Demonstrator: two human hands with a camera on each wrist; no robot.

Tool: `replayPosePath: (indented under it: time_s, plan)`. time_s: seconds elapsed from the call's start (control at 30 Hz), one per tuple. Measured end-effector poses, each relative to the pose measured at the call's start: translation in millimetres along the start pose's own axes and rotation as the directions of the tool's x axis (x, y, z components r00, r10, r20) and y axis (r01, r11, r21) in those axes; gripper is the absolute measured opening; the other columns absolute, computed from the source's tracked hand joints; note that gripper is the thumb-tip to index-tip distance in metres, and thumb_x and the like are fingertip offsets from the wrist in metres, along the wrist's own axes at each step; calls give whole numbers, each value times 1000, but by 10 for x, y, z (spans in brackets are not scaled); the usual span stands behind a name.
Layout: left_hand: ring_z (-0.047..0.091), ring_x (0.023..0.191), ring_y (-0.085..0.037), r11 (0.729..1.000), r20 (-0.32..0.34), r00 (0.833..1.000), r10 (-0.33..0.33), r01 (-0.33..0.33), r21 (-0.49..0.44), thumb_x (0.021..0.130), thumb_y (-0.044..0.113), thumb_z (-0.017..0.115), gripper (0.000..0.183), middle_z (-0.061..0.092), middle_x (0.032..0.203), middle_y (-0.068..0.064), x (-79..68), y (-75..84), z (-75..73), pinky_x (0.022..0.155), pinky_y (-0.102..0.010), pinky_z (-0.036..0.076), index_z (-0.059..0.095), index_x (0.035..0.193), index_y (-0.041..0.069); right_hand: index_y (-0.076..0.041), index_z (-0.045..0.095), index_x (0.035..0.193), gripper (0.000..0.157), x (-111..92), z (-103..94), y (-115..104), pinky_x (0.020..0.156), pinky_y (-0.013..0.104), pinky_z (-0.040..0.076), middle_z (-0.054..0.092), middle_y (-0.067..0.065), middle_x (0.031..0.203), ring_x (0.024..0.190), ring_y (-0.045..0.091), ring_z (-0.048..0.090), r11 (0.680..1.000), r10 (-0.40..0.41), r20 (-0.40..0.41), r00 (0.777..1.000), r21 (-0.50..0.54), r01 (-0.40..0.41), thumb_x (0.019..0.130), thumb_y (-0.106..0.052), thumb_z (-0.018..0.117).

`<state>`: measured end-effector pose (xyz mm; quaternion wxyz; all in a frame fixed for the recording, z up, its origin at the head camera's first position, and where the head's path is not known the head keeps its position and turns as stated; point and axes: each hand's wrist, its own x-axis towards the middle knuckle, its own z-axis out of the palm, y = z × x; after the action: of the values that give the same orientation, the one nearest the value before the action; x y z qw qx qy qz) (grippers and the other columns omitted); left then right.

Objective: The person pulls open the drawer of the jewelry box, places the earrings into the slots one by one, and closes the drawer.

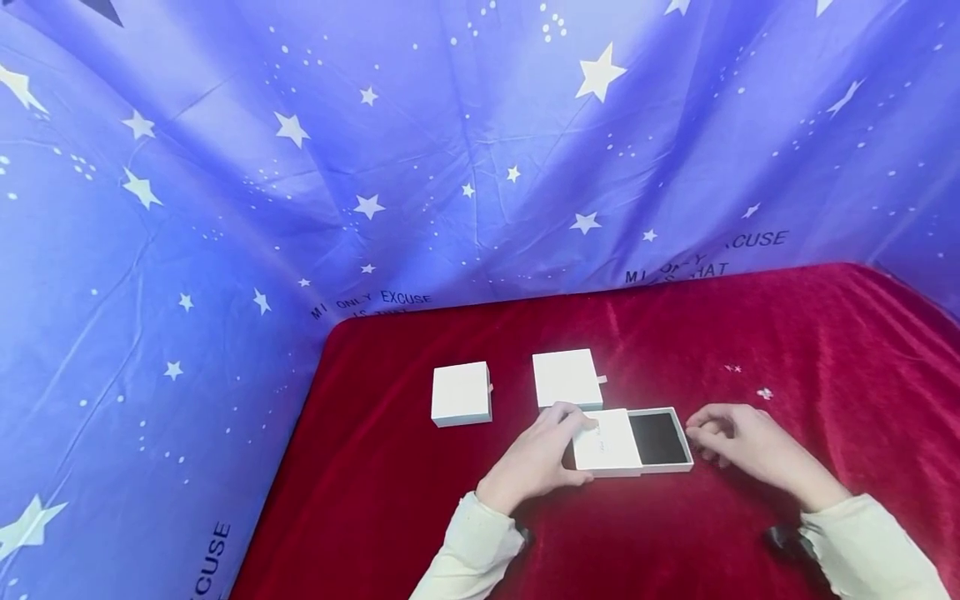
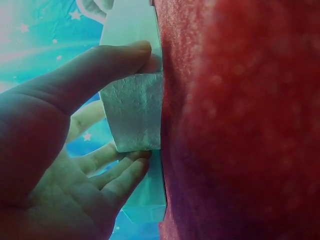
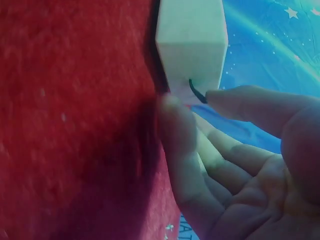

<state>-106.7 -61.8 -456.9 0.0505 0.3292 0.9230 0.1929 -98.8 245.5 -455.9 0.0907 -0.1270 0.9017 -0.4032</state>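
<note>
A white drawer-style box lies on the red cloth, its outer sleeve gripped by my left hand. In the left wrist view the thumb presses the near side and the fingers reach round the far side. Out of the sleeve's right end sticks the inner tray, with a black insert. My right hand is just beside the tray's end, fingers loosely bent. A short dark pull ribbon touches the thumb tip in the right wrist view; the index finger is blurred and apart from it.
Two closed white boxes lie on the red cloth: one directly behind the opened box, another farther left, each with a pale tab at its right. Small shiny pieces lie back right. A blue star-print curtain hangs behind.
</note>
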Motion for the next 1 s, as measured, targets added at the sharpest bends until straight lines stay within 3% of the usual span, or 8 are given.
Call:
replayPosePath:
  time_s: [0.17,0.37,0.67,1.0]
  plan:
    - [52,114,-9,1000,-6,1000,-3,3,1,80,32,83,62,51,135,3,-14,-2,0,88,-12,45,54,133,20,-9,71,97,15,22,-74,30,66,25,47,67,-8,77,65,-2,57,984,-41,-128,991,-177,17,89,-21,74]
    - [52,115,-10,1000,-6,1000,3,-3,7,80,32,84,63,50,136,2,0,-12,2,90,-12,45,53,134,19,-9,73,92,15,50,-205,147,66,24,47,68,-6,77,67,-8,57,967,-85,-253,964,-256,18,84,-20,79]
    - [52,117,-10,1000,-10,1000,3,-3,1,80,33,84,63,50,136,2,9,-21,18,90,-12,45,53,133,19,-2,72,95,18,107,-442,326,65,30,47,70,2,78,69,-12,52,948,-113,-279,954,-316,20,82,-13,78]
    - [51,118,-8,1000,-9,1000,-1,0,-14,79,33,84,63,51,135,4,15,-29,44,92,-12,45,54,133,21,5,69,98,26,134,-581,488,63,23,43,70,10,80,67,-16,49,952,-78,-287,955,-305,-13,80,-12,78]
